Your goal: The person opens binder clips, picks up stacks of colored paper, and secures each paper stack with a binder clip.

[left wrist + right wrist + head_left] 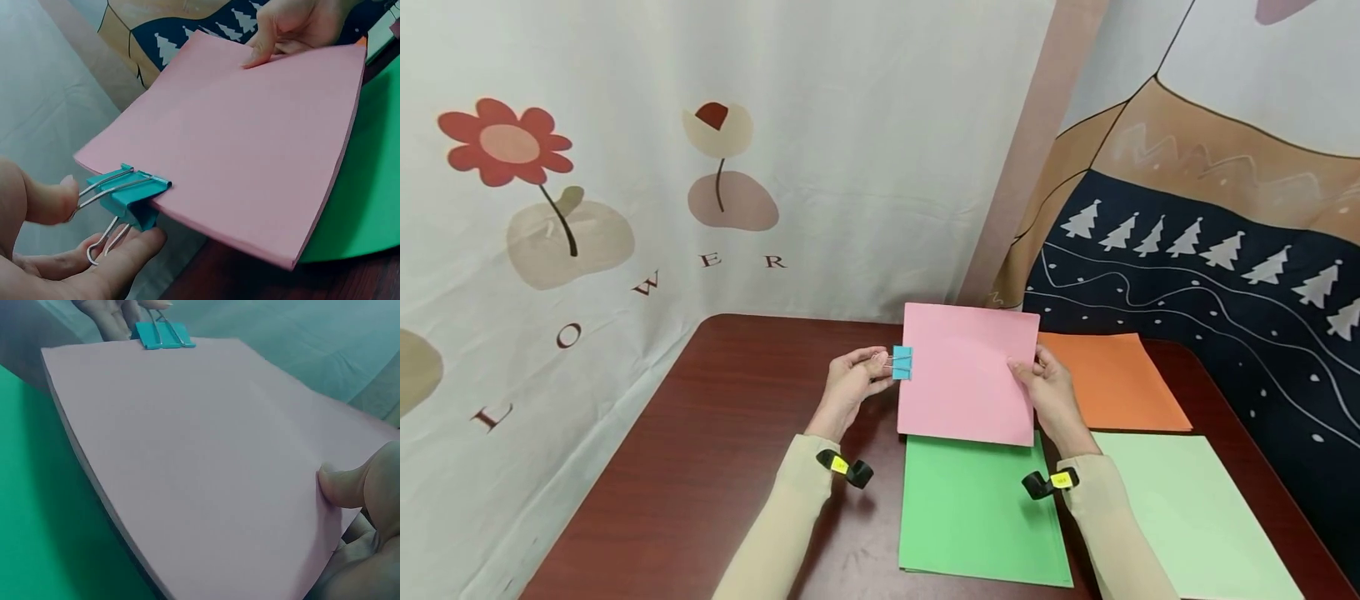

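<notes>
A stack of pink paper is held up, tilted, above the table. A turquoise binder clip sits over its left edge. My left hand pinches the clip's wire handles between thumb and fingers, as the left wrist view shows. At the opposite edge my right hand grips the stack, its thumb on top and its fingers partly hidden beneath. Below the pink stack lies a green paper stack, apart from both hands.
An orange paper stack lies at the table's back right, with a pale green stack in front of it. The dark red-brown table extends to the left. Behind it hangs a printed curtain.
</notes>
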### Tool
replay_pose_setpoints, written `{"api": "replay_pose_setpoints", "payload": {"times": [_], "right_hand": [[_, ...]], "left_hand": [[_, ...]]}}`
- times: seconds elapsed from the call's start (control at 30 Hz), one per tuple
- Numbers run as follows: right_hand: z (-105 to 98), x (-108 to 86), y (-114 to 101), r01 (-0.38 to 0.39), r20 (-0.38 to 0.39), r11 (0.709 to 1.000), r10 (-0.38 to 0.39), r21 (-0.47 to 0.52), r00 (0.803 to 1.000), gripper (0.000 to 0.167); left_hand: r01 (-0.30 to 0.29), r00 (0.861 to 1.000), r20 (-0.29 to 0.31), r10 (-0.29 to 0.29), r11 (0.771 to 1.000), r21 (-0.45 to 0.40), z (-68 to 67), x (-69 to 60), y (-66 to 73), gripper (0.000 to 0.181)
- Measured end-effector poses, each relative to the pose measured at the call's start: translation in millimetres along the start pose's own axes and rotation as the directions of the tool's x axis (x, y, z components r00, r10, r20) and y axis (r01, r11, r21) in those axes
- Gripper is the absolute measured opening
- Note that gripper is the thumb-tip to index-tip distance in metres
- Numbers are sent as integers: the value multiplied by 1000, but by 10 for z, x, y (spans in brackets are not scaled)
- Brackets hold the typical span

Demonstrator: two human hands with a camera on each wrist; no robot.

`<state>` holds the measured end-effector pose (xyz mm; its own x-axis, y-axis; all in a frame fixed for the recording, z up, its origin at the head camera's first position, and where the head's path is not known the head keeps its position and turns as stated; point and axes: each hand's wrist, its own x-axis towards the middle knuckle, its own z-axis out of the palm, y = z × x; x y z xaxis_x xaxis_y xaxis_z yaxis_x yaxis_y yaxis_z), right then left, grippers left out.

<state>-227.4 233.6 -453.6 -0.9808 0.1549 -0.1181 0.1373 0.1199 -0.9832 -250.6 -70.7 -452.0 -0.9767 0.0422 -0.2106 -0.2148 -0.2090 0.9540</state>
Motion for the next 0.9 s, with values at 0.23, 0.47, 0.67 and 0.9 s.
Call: {"api": "replay_pose_setpoints", "payload": {"times": [0.23, 0.47, 0.67, 0.9], "right_hand": [[3, 70, -42, -14, 6, 998, 15, -61, 1000, 44], [8, 172, -83, -31, 18, 992, 34, -125, 999, 49], [24, 298, -117, -62, 22, 982, 67, -179, 998, 47], [29, 459, -121, -65, 93, 970, 89, -234, 992, 54]], "left_hand": [[11, 998, 57, -13, 999, 39, -75, 89, 12, 41], [43, 993, 108, -55, 994, 105, -118, 156, 87, 49], [50, 988, 133, -82, 973, 226, -144, 229, 161, 47], [19, 989, 126, -73, 922, 388, -156, 335, 214, 45]]}}
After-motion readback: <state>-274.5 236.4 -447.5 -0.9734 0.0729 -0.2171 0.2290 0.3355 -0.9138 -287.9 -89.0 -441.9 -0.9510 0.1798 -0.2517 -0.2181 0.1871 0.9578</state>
